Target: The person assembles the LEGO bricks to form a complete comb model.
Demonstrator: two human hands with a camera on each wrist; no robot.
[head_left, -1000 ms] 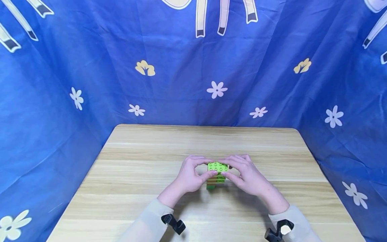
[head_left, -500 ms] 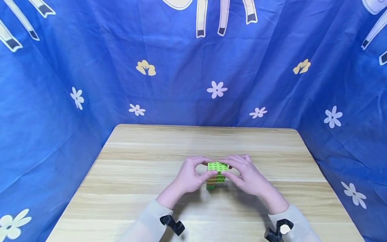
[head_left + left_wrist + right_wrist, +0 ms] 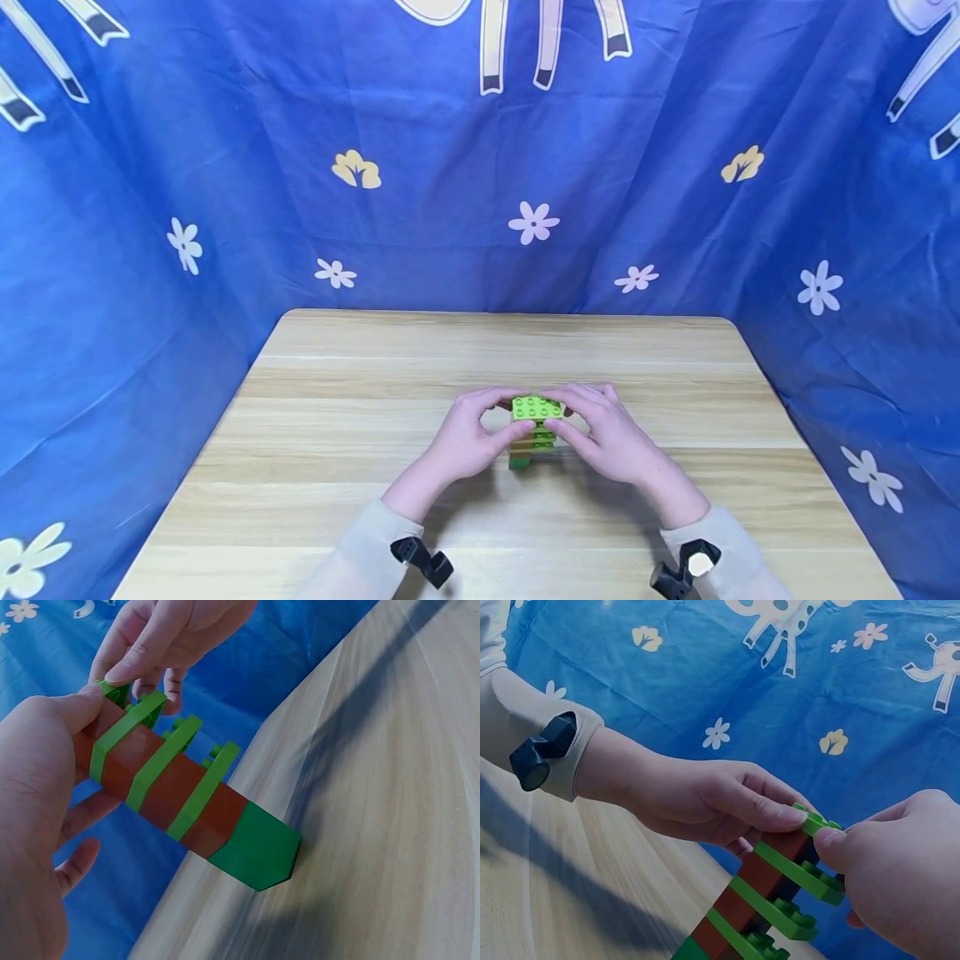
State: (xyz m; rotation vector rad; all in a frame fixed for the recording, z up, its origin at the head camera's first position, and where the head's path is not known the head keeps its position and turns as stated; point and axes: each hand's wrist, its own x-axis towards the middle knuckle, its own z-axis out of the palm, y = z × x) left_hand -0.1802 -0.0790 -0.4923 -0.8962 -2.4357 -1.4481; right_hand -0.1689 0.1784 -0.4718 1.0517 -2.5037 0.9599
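Observation:
A tower of toy building blocks stands upright on the table, seen whole in the left wrist view. At its foot is a dark green block (image 3: 256, 846); above it, brown blocks (image 3: 171, 796) alternate with light green plates (image 3: 787, 915) that jut out to one side. A studded light green plate (image 3: 536, 408) tops the tower. My left hand (image 3: 471, 437) holds the tower's top from the left, thumb at the near side and fingers behind. From the right, my right hand (image 3: 611, 437) pinches the top plate's jutting end between thumb and fingers. Fingers behind the tower are partly hidden.
The wooden table (image 3: 337, 400) spreads around the tower on all sides. Blue patterned cloth (image 3: 442, 225) hangs behind and along both sides of it. A black camera mount (image 3: 422, 561) sits on the left wrist, another (image 3: 685, 569) on the right.
The head view has shifted slightly. Between my hands, the top plate appears a little farther back than before. Both hands keep their hold, and the tower's foot stays in place.

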